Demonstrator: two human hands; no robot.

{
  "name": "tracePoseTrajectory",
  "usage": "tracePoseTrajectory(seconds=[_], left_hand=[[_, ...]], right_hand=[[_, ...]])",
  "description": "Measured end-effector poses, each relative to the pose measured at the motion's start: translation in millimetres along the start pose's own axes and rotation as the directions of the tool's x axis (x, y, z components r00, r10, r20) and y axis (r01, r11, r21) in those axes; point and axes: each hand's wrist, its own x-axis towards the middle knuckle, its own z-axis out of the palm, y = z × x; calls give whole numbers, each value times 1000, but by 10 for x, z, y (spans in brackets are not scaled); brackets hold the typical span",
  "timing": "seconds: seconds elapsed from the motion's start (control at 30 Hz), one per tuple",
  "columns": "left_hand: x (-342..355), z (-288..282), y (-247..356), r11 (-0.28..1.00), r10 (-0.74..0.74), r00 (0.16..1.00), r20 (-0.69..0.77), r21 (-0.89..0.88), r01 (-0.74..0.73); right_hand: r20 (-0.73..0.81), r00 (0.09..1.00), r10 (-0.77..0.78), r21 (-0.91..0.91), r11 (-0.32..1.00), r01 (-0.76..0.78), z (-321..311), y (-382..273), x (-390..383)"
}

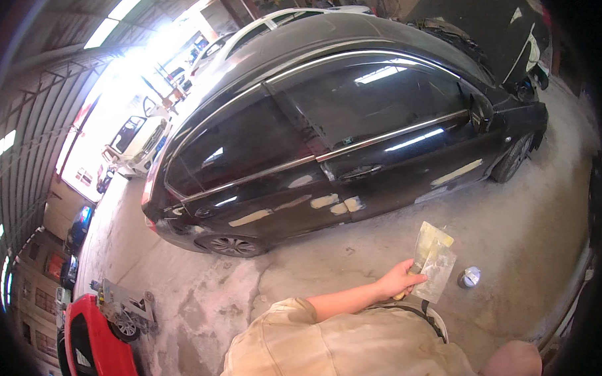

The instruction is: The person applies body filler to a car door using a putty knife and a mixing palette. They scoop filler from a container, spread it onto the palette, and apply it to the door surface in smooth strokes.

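Observation:
My left hand (404, 281) is closed around two flat putty knives (435, 265). Their broad, pale blades overlap, and yellowish putty is smeared on the far one. Part of a yellow handle shows beneath my fingers. Just right of the blades, a small round tin (469, 277) with a whitish and blue look stands on the floor. Beyond my hand is a black car (381, 184), its side marked by several pale filler patches (325, 201) on the doors. My right hand is not seen; a blurred pinkish shape (517, 368) at the lower right cannot be made out.
Concrete floor (298, 281) lies between me and the car. A red car part or vehicle (100, 340) and a wheeled grey item (128, 308) are at the lower left. A white vehicle (137, 136) stands by the bright opening. The black car's hood is raised.

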Motion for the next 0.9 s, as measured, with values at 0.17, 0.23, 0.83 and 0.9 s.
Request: tracePoseTrajectory(seconds=[0.17,0.23,0.83,0.9], left_hand=[[0,25,27,998,11,999,-40,61,-9],[38,26,63,996,16,999,-32,94,-13],[86,106,-47,994,46,996,-74,98,-39],[54,69,-43,994,31,995,-96,103,-21]], right_hand=[[-27,1000,-10,-45,999,8,27,-22,-19],[-28,1000,-9,-47,999,7,31,-21,-29],[-61,998,1,-43,999,-4,0,-134,-129],[-66,998,12,-29,999,-14,-23,-148,-139]])
